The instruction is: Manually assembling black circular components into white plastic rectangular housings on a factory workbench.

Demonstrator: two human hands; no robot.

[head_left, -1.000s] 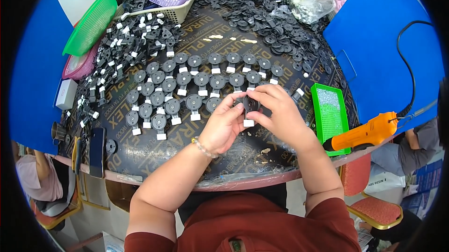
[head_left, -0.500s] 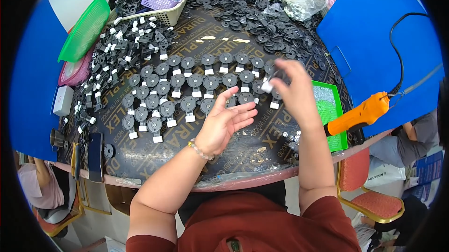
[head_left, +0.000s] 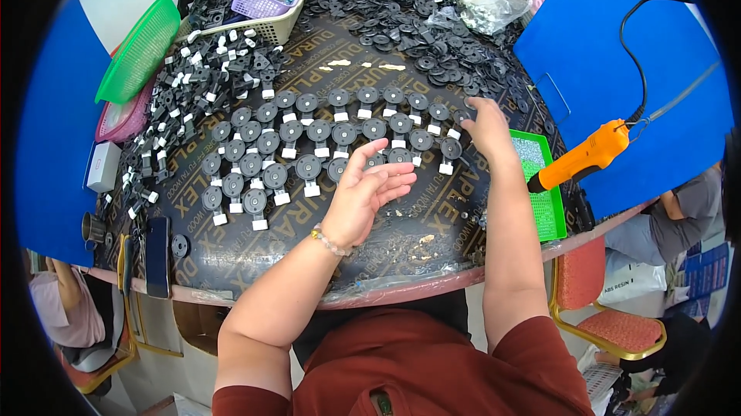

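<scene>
Discs point(head_left: 345, 133): best set apart, tabs point(head_left: 260, 224) aligned.
Left hand point(head_left: 364, 194): spread, empty.
Right hand point(head_left: 489, 132): beside end disc point(head_left: 461, 116); grip cannot be told.

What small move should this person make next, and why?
Probably ease the right hand away from the disc piece nearest it: that piece appears to lie at the right end of the back row, its white end pointing like the others, though whether they touch is unclear.

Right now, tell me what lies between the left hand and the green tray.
In the head view, from the left hand to the green tray: dark tabletop, small loose pieces, then the right forearm.
</scene>
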